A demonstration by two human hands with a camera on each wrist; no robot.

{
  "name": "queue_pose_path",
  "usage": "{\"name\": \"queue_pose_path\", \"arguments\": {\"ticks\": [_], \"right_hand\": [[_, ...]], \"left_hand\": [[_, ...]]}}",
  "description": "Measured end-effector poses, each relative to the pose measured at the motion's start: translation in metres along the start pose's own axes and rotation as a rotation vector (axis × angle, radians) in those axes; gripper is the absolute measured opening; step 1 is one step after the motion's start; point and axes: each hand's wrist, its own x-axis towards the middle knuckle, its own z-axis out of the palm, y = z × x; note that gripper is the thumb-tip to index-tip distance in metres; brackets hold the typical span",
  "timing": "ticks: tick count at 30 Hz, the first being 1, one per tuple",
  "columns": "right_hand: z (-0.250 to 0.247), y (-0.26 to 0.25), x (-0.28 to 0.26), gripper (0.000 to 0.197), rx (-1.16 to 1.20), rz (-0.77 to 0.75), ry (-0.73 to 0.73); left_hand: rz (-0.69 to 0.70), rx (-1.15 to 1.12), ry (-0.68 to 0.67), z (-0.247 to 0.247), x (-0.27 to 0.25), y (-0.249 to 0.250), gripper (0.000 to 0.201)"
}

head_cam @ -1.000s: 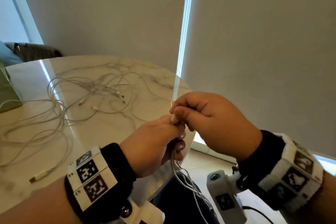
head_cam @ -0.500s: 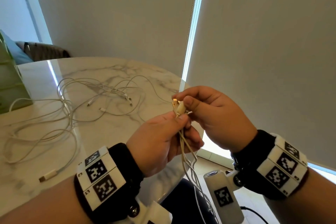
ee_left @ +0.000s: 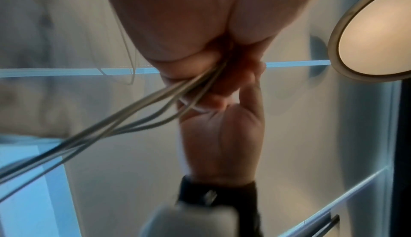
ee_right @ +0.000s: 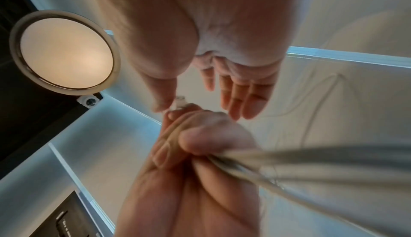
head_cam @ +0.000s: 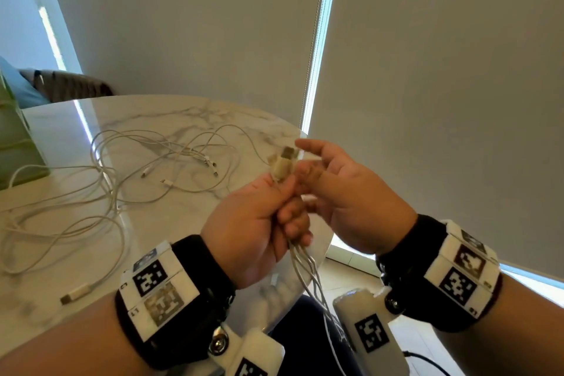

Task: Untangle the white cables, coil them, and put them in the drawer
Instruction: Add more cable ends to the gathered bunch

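My left hand (head_cam: 259,223) grips a bundle of white cables (head_cam: 305,268) that hangs down past the table edge; their plugs (head_cam: 282,163) stick up above the fist. In the left wrist view the cable strands (ee_left: 138,114) run out of the curled fingers. My right hand (head_cam: 345,192) is just right of the plugs with its fingers spread and straight, holding nothing; the right wrist view shows those fingers (ee_right: 240,96) apart above the plug (ee_right: 180,102). A tangle of more white cables (head_cam: 122,180) lies on the marble table (head_cam: 171,217). No drawer is in view.
A pale green box (head_cam: 15,146) stands at the table's left edge. A loose plug (head_cam: 74,293) lies near my left wrist. Grey roller blinds (head_cam: 427,85) fill the background. A round ceiling lamp (ee_right: 64,52) shows in the wrist views.
My right hand has let go of the plugs and opened its fingers. The left hand has kept its grip on the bundle and risen slightly.
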Motion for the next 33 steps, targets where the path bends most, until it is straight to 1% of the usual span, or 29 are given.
{"name": "queue_pose_path", "arguments": {"ticks": [1, 2, 4, 5, 6, 9, 11, 14, 15, 16, 18, 19, 20, 21, 22, 23, 24, 26, 27, 29, 30, 32, 33], "right_hand": [[-0.002, 0.011, -0.004, 0.069, -0.002, 0.08, -0.057], [-0.005, 0.022, -0.01, 0.062, 0.0, 0.156, -0.15], [-0.016, 0.042, -0.027, 0.04, 0.029, 0.262, -0.355], [-0.023, 0.05, -0.034, 0.033, 0.075, 0.297, -0.408], [-0.033, 0.056, -0.039, 0.029, 0.124, 0.327, -0.423], [-0.071, 0.062, -0.05, 0.023, 0.174, 0.374, -0.363], [-0.098, 0.064, -0.058, 0.02, 0.084, 0.402, -0.328], [-0.135, 0.073, -0.073, 0.01, -0.126, 0.455, -0.192], [-0.145, 0.075, -0.077, 0.011, -0.233, 0.46, -0.141], [-0.153, 0.075, -0.079, 0.012, -0.41, 0.463, -0.101], [-0.166, 0.075, -0.082, 0.013, -0.882, 0.482, -0.005], [-0.172, 0.075, -0.083, 0.014, -1.07, 0.491, 0.049], [-0.174, 0.076, -0.083, 0.014, -1.192, 0.505, 0.069], [-0.176, 0.077, -0.082, 0.014, -1.254, 0.524, 0.051], [-0.177, 0.078, -0.082, 0.015, -1.272, 0.552, 0.027], [-0.178, 0.079, -0.081, 0.016, -1.271, 0.558, 0.038], [-0.181, 0.08, -0.081, 0.017, -1.251, 0.515, 0.112], [-0.193, 0.084, -0.082, 0.017, -1.139, 0.405, 0.333], [-0.198, 0.085, -0.084, 0.016, -1.043, 0.43, 0.369], [-0.206, 0.092, -0.09, 0.014, -0.831, 0.541, 0.321], [-0.211, 0.097, -0.094, 0.014, -0.784, 0.543, 0.356], [-0.219, 0.103, -0.094, 0.014, -0.853, 0.436, 0.492], [-0.22, 0.105, -0.091, 0.015, -0.948, 0.418, 0.481]], "left_hand": [[0.026, -0.042, 0.042, 0.0, 0.002, 0.004, 0.015], [0.049, -0.09, 0.081, -0.002, 0.003, 0.009, 0.016], [0.086, -0.16, 0.128, -0.009, 0.007, 0.02, 0.021], [0.1, -0.181, 0.143, -0.014, 0.008, 0.024, 0.024], [0.116, -0.197, 0.162, -0.019, 0.01, 0.027, 0.027], [0.176, -0.18, 0.271, -0.028, 0.017, 0.032, 0.034], [0.236, -0.128, 0.345, -0.033, 0.024, 0.037, 0.035], [0.295, -0.102, 0.406, -0.049, 0.03, 0.052, 0.034], [0.307, -0.114, 0.407, -0.054, 0.031, 0.056, 0.034], [0.311, -0.123, 0.403, -0.057, 0.032, 0.058, 0.034], [0.297, -0.106, 0.392, -0.056, 0.032, 0.053, 0.037], [0.282, -0.086, 0.38, -0.051, 0.032, 0.048, 0.037], [0.268, -0.068, 0.373, -0.046, 0.031, 0.042, 0.037], [0.253, -0.048, 0.37, -0.04, 0.03, 0.035, 0.038], [0.239, -0.028, 0.367, -0.035, 0.029, 0.029, 0.038], [0.225, -0.009, 0.359, -0.03, 0.027, 0.025, 0.038], [0.212, 0.006, 0.349, -0.026, 0.026, 0.021, 0.038], [0.199, 0.012, 0.343, -0.022, 0.024, 0.021, 0.038], [0.199, 0.005, 0.346, -0.021, 0.023, 0.022, 0.039], [0.194, 0.006, 0.357, -0.021, 0.023, 0.022, 0.039], [0.181, 0.018, 0.357, -0.021, 0.023, 0.019, 0.039], [0.166, 0.043, 0.328, -0.02, 0.022, 0.013, 0.036], [0.166, 0.055, 0.312, -0.02, 0.021, 0.01, 0.036]]}}
